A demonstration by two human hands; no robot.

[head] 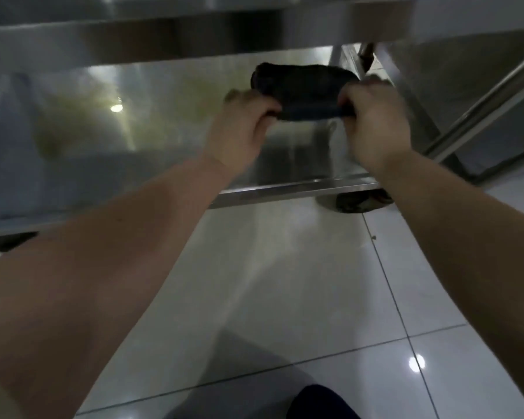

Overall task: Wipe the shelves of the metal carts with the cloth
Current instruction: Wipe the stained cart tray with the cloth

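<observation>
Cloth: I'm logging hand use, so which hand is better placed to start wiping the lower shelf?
Probably left. Both the left hand and right hand grip the cloth over the shelf, but the left faces the shelf's long span, while the right sits near its right end.

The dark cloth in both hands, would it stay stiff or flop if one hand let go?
Probably floppy: the dark cloth bunches and folds between the left hand and right hand. It seems light, since the two hands hold it up by its ends alone. Soft fabric like this likely won't roll or slide far.
</observation>
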